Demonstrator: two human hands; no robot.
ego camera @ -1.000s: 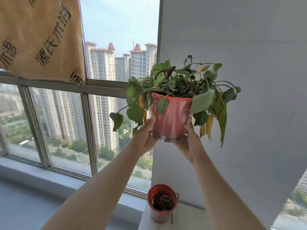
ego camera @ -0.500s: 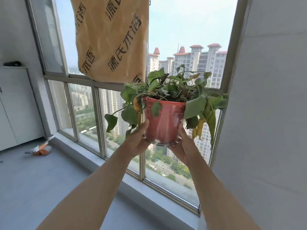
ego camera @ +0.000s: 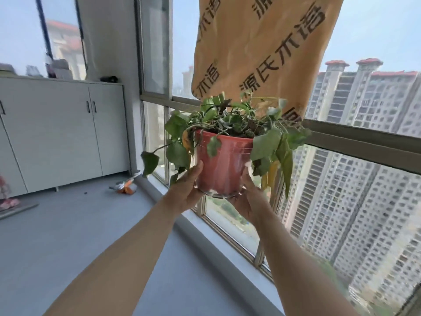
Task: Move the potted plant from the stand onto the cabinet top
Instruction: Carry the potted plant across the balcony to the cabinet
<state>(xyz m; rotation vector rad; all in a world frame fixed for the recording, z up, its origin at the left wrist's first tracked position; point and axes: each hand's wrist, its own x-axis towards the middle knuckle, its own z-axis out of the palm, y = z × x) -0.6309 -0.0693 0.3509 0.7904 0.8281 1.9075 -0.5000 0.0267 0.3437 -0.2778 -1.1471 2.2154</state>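
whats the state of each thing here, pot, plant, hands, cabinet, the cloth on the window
pot: upright, held in the air, clear of any surface
plant: wilted, leaves drooping over the rim, some yellow
left hand: gripping the pot low on its left side
right hand: cupping the pot's right side and base
cabinet: doors closed, small items on top
cloth: hanging over the window
orange item: lying on the floor

We see the potted plant (ego camera: 224,153) held up between our left hand (ego camera: 186,189) and right hand (ego camera: 248,197), the window (ego camera: 341,179) behind it, the cabinet (ego camera: 61,133) far left, its top (ego camera: 68,79) carrying small items.
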